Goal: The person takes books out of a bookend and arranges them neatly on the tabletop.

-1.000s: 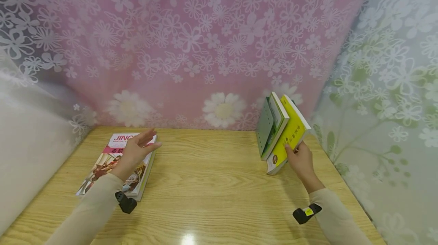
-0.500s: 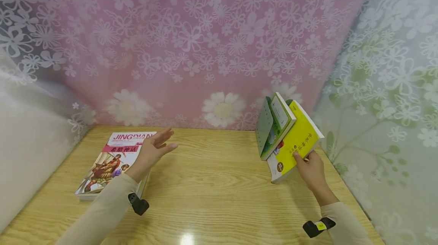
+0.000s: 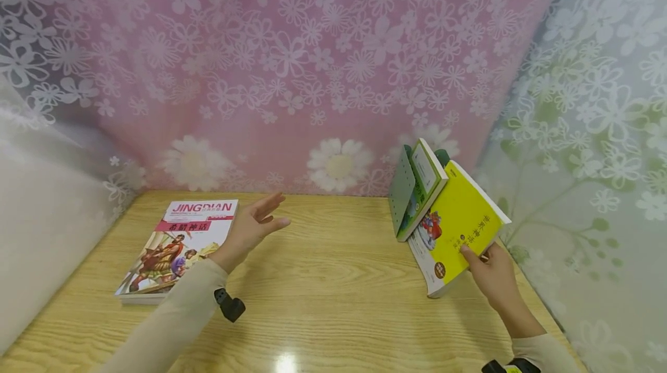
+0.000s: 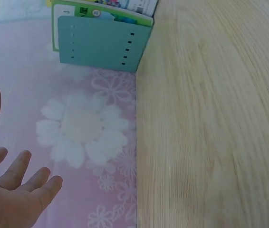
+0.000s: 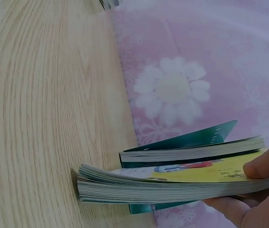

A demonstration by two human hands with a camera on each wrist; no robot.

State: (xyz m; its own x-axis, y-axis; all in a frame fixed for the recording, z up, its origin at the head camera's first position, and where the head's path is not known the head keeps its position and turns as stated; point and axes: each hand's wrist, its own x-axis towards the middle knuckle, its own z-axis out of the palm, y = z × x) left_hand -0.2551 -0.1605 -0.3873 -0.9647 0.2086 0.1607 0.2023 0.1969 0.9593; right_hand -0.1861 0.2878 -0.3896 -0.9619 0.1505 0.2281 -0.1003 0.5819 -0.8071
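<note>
My right hand point(image 3: 494, 271) pinches a yellow book point(image 3: 464, 216) by its near edge, thumb on the cover and fingers behind. The book tilts, partly drawn out from a green bookend point(image 3: 400, 193). Beside it a green book point(image 3: 428, 187) leans in the same bookend. In the right wrist view the yellow book's page edges point(image 5: 172, 191) fan slightly at the bottom corner. My left hand point(image 3: 252, 231) hovers over the table with fingers extended, holding nothing. Nearest to it lies a book with a soldier on its cover point(image 3: 172, 257), apparently on top of another.
The wooden table point(image 3: 323, 303) meets a pink floral curtain point(image 3: 292, 101) at the back. A pale floral curtain point(image 3: 599, 158) borders the right side, and a whitish sheet point(image 3: 47, 205) borders the left.
My right hand has drawn the yellow book toward me and to the right, away from the green book. My left hand has moved right, uncovering more of the soldier book.
</note>
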